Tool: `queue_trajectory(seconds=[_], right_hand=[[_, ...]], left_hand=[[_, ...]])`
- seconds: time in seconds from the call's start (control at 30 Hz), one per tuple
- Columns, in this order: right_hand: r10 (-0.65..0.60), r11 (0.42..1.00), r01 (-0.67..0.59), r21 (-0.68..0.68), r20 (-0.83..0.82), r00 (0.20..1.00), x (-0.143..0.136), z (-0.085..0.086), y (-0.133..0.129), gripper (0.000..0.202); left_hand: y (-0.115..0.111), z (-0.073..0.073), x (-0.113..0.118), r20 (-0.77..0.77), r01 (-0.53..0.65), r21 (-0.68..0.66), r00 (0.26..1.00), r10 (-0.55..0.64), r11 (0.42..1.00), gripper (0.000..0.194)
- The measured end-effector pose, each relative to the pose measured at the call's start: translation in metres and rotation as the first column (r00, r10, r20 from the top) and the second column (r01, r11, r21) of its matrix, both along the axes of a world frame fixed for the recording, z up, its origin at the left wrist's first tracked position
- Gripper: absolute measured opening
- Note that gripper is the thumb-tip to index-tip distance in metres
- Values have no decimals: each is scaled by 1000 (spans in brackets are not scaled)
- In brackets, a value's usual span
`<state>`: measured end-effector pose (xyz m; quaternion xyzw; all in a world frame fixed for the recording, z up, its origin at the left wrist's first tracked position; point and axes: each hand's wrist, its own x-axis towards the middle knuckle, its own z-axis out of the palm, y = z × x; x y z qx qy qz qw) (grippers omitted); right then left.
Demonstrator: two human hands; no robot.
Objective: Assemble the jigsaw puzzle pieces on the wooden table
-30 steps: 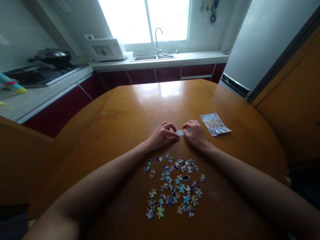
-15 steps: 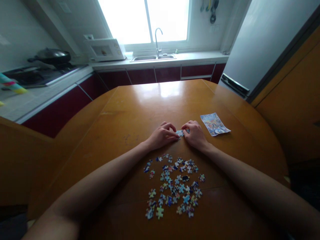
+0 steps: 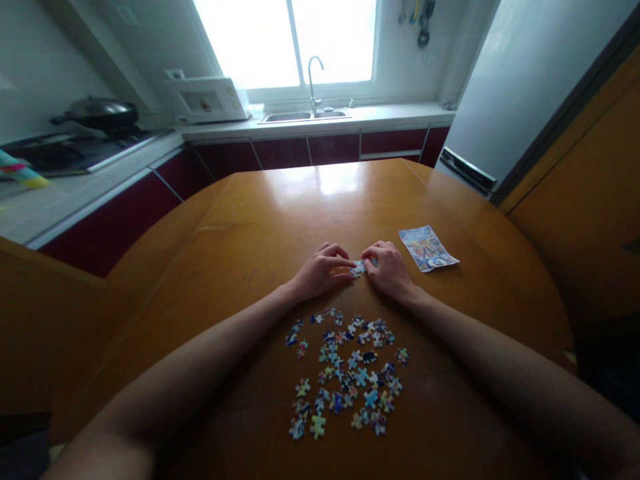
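Note:
My left hand (image 3: 321,272) and my right hand (image 3: 389,268) rest side by side on the round wooden table (image 3: 280,220). Between their fingertips lies a small bluish cluster of joined puzzle pieces (image 3: 359,268), pinched from both sides. Closer to me, between my forearms, several loose colourful puzzle pieces (image 3: 345,370) lie scattered on the tabletop. To the right of my right hand lies a printed picture card (image 3: 427,247), flat and at an angle.
Behind the table runs a kitchen counter with a sink and tap (image 3: 313,83), a white microwave (image 3: 207,100) and a stove with a dark wok (image 3: 97,113). A grey fridge (image 3: 520,87) stands at the right, next to wooden panels.
Both hands stay on the joined pieces with only slight finger shifts. The view has drifted a little.

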<state>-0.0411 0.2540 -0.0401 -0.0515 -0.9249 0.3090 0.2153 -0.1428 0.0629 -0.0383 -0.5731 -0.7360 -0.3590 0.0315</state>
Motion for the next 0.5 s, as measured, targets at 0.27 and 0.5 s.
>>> queue_trajectory(seconds=[0.27,0.5], right_hand=[[-10,1000,10,-20,-1,1000,-1,0,1,15],[-13,1000,13,-26,4,1000,-1,-1,1,15]], left_hand=[[-2,1,1,-12,19,-57,1000,-20,998,10],[-1,1,2,-29,1,-56,1000,-3,998,8]])
